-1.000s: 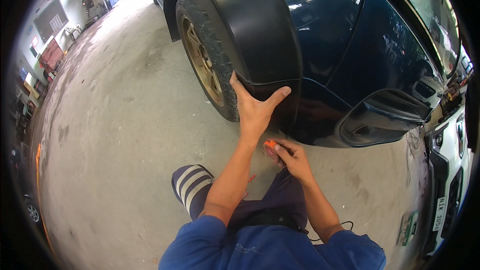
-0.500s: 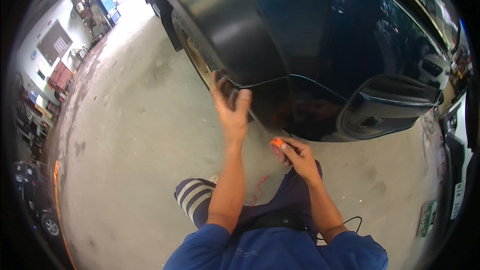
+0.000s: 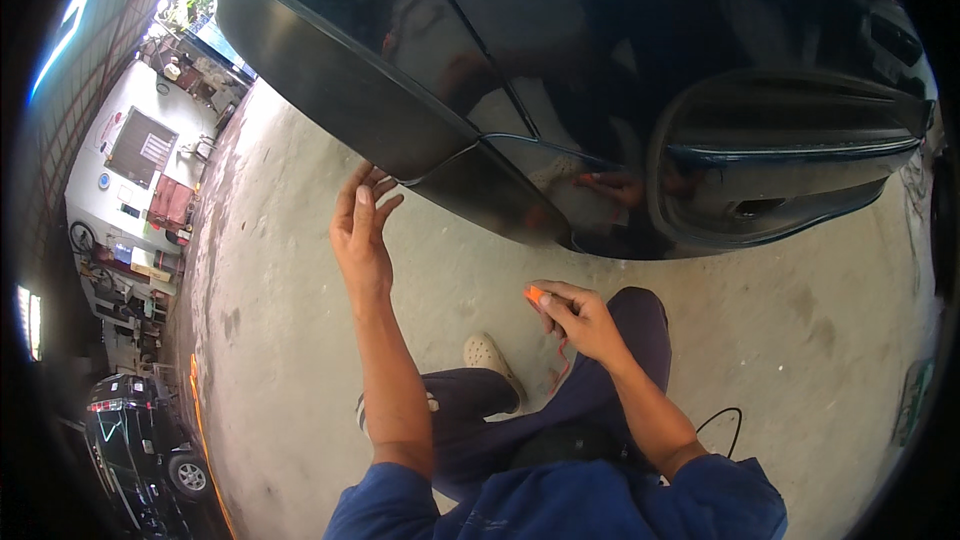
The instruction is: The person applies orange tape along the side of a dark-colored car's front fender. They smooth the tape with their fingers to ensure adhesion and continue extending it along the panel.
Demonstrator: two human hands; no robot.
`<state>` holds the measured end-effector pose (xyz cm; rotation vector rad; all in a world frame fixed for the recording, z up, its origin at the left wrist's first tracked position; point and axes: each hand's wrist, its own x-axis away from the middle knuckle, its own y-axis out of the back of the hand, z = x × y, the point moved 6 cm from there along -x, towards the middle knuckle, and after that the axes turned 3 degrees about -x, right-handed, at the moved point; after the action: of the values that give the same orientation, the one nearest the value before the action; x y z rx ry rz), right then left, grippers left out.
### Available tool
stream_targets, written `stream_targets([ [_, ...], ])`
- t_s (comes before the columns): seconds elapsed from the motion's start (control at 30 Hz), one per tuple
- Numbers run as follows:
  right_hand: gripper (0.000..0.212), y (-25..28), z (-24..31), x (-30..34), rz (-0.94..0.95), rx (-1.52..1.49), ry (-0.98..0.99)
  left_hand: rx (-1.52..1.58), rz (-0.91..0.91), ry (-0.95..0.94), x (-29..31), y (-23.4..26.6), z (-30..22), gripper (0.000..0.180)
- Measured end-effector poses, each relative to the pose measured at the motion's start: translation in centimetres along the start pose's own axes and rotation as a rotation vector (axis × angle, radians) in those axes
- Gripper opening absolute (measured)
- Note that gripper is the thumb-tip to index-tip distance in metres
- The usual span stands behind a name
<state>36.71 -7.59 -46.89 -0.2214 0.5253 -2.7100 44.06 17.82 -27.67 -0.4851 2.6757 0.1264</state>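
Observation:
A dark, glossy car bumper fills the upper right, with a black wheel-arch trim running along it to the upper left. My left hand is raised at the trim's lower edge, fingers apart. Its fingertips meet that edge or lie just behind it; which, I cannot tell. Between thumb and fingers of my right hand is a small orange object, its kind unclear. That hand hovers above my bent knee, apart from the bumper.
A recessed black lamp housing sits in the bumper's right part. Red string-like material shows below my right hand, near my light clog. A black car stands at the lower left beside an orange floor line.
My view has shifted toward the bumper corner. My left hand has come to the trim's lower edge, away from the wheel opening. My right hand still grips the orange object.

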Motion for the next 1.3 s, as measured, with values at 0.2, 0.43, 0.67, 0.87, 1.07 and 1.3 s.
stream_targets([
  [0.2,0.04,-0.5,2.4,0.0,0.015,0.07,0.037,-0.227,-0.198,-0.082,1.6,1.9,-2.6,0.038],
  [0.43,0.053,-2.1,5.6,1.7,0.066,0.248,0.233,-0.296,0.641,0.188,10.0,-4.9,0.1,0.033],
  [0.67,0.063,-4.0,6.9,2.0,-0.022,0.445,0.45,0.035,0.572,0.328,11.4,-6.3,1.5,0.036],
  [0.87,0.064,-3.8,7.9,2.2,-0.048,0.588,0.43,0.16,0.543,0.29,10.7,-6.9,2.0,0.025],
  [1.07,0.077,-4.3,10.2,2.4,-0.106,0.68,0.641,0.055,0.534,0.137,10.0,-7.3,1.1,0.012],
  [1.3,0.092,-2.5,10.6,2.6,-0.011,0.285,0.41,0.057,0.442,0.033,9.4,-7.2,0.9,0.011],
])
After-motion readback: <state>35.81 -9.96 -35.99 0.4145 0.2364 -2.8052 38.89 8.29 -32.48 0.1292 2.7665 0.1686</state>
